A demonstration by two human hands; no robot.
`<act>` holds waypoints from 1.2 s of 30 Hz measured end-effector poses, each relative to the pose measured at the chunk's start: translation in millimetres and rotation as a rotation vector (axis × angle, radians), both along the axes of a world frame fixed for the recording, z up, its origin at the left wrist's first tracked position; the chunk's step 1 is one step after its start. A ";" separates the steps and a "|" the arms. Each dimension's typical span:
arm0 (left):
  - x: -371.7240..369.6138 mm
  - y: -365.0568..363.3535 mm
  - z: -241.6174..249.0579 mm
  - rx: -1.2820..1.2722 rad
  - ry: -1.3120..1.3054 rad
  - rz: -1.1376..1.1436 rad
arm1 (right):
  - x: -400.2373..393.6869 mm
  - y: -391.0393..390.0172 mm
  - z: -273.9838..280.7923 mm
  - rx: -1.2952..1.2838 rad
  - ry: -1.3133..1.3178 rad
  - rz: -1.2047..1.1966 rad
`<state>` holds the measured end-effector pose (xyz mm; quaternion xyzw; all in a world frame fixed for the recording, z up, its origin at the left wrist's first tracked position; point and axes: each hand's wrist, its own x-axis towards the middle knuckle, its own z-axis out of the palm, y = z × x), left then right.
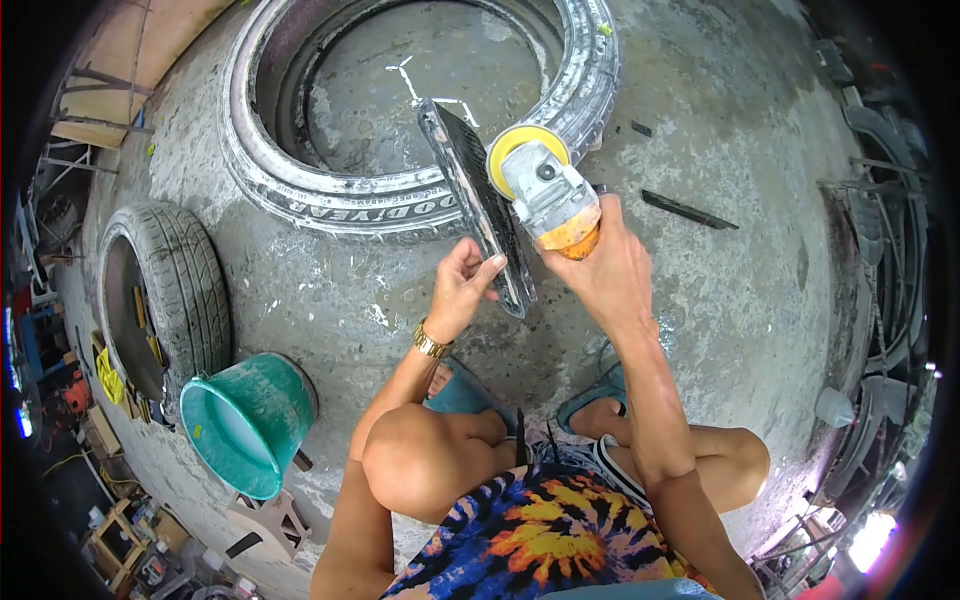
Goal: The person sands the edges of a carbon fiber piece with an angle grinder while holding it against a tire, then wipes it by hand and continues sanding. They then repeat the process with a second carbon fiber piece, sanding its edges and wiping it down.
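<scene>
My left hand [463, 285], with a gold watch on its wrist, is closed on the lower end of a long black part [470, 190]. This part has a ridged side and a scuffed, paler edge, and it slants up over the rim of a tyre. My right hand [607, 270] is wrapped round the orange body of an angle grinder [548, 185]. The grinder's yellow disc [500, 165] is right beside the ridged side of the part. A large tyre [350, 200] with white lettering and whitish dust lies flat on the floor beyond my hands.
A second tyre [195, 280] stands on its tread at the left. Nearer stands a teal bucket [290, 390] with pale liquid, tilted in this view, with a beige stool [275, 525] below it. A black strip [690, 210] lies on the concrete floor [720, 300] at the right.
</scene>
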<state>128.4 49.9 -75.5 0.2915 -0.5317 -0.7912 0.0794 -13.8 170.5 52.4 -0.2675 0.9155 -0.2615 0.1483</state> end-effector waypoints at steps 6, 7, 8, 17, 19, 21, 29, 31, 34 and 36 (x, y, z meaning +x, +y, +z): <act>-2.3 0.3 9.2 -0.041 -0.059 0.018 | 3.5 -1.8 -8.1 -0.005 0.035 -0.081; -1.4 0.1 10.7 -0.036 -0.072 0.031 | 4.3 -2.1 0.3 -0.125 -0.054 -0.109; 1.5 -3.4 1.2 -0.038 -0.048 0.017 | -1.4 2.4 -15.9 -0.247 0.109 0.018; -1.9 -17.3 16.1 -0.463 -0.094 0.029 | -58.1 47.2 -72.9 -0.641 -0.188 -0.162; 1.6 -21.4 30.9 -0.648 -0.126 0.086 | -70.1 54.2 -80.4 -0.621 -0.266 -0.196; 4.8 -28.2 35.8 -0.713 -0.149 0.087 | -71.4 56.3 -77.3 -0.701 -0.368 -0.249; 27.9 -48.4 57.0 -0.954 -0.221 -0.025 | -88.9 59.7 -69.0 -0.876 -0.670 -0.383; 29.2 -49.7 57.2 -0.934 -0.269 -0.041 | -93.0 59.7 -69.4 -0.917 -0.729 -0.384; 22.5 -58.5 86.1 -0.851 -0.385 -0.141 | -93.4 55.8 -61.4 -0.971 -0.796 -0.454; 19.4 -57.0 100.1 -0.779 -0.192 -0.153 | -97.0 53.5 -57.9 -1.001 -0.821 -0.478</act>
